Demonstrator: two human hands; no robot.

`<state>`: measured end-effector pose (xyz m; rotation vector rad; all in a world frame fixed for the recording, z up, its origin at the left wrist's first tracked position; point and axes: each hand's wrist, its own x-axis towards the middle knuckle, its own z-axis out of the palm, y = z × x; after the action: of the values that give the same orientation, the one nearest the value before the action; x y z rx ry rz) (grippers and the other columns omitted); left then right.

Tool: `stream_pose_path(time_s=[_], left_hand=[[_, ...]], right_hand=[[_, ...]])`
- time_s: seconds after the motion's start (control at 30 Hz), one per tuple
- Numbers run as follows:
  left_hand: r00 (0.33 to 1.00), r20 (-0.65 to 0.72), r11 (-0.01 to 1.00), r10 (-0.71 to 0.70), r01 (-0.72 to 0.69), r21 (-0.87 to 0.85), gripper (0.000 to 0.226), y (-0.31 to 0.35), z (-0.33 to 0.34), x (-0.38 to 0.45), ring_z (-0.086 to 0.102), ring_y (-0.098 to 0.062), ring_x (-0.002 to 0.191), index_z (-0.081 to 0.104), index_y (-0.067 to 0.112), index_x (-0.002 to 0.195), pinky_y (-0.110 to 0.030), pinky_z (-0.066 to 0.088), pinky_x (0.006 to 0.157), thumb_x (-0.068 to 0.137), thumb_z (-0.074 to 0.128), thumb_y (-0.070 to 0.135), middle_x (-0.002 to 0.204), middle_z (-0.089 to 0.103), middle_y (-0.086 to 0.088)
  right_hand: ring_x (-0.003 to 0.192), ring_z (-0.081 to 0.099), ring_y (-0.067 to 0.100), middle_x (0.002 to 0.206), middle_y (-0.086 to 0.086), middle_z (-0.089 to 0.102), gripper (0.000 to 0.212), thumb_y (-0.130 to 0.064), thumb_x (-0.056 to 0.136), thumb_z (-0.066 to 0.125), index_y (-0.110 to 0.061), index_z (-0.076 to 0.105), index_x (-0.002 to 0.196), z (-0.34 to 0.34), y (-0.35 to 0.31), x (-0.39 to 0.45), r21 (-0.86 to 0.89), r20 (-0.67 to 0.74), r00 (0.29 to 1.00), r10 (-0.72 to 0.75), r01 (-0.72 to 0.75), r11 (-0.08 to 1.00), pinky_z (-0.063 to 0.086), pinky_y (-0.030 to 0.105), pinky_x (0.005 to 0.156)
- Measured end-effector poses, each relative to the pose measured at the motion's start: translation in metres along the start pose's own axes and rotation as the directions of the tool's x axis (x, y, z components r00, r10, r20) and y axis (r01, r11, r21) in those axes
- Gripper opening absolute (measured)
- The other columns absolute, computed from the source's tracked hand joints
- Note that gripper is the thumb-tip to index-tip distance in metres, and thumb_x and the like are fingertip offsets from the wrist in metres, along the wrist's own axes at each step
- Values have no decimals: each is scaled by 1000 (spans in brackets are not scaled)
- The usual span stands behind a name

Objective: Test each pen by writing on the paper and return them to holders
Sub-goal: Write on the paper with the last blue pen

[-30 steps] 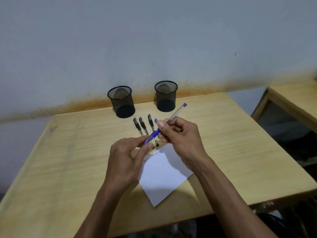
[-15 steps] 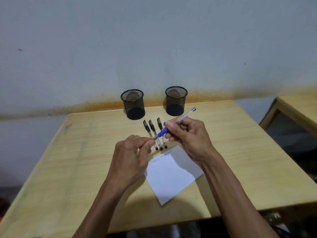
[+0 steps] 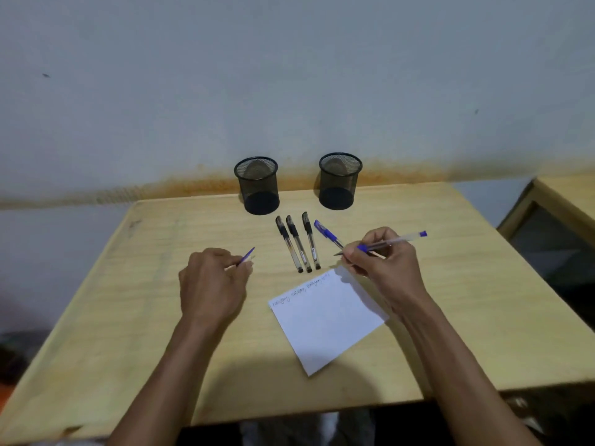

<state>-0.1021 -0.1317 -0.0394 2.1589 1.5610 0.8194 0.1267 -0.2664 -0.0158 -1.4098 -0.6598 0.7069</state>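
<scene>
My right hand (image 3: 383, 265) grips an uncapped blue pen (image 3: 391, 242), its tip pointing left just above the top right corner of the white paper (image 3: 325, 320). The paper carries a line of handwriting along its top edge. My left hand (image 3: 211, 284) pinches the pen's blue cap (image 3: 246, 255), off to the left of the paper. Three capped black pens (image 3: 297, 243) lie side by side on the wooden table (image 3: 128, 300). A second blue pen (image 3: 328, 235) lies beside them, partly behind my right hand. Two black mesh holders (image 3: 257, 185) (image 3: 339, 180) stand at the back.
A grey wall rises right behind the holders. Another wooden table (image 3: 563, 201) stands to the right, separated by a dark gap. The near table edge runs just in front of my forearms.
My hands have pulled apart: the cap came off the blue pen and went left with my left hand, while my right hand moved right and down with the pen.
</scene>
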Motion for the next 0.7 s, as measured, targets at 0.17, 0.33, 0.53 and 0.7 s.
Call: stream_pose_path(time_s=[0.17,0.33,0.53,0.7], left_hand=[[1000,4,994,-18,17,109,23,-17,15,4,54,-34,123,79,20,105,-48,41,99,90,67,33,123,68,-9],[998,-30,991,47,-43,125,28,-21,21,-4,52,-36,122,76,18,112,-53,39,100,91,68,34,125,67,-10],[940,-99,943,328,-332,-31,37,1,24,-16,55,-24,118,70,17,120,-46,45,98,87,72,34,122,66,-4],[808,106,812,580,-562,-161,32,15,53,-29,62,-22,108,75,15,110,-43,49,89,88,68,39,112,71,-3]], right_hand=[[68,71,15,73,5,73,11,3,83,78,-4,70,81,4,7,-1,-118,32,999,2,2,993,60,26,67],[75,74,16,78,7,75,11,5,81,79,0,70,84,4,15,-1,-149,39,999,14,-8,989,61,26,68],[76,73,20,81,9,75,12,0,80,79,-8,71,83,4,17,6,-256,7,1000,-14,15,967,60,25,69],[68,69,21,77,17,72,14,10,77,74,-1,67,79,9,25,7,-248,18,1000,19,-14,969,62,33,66]])
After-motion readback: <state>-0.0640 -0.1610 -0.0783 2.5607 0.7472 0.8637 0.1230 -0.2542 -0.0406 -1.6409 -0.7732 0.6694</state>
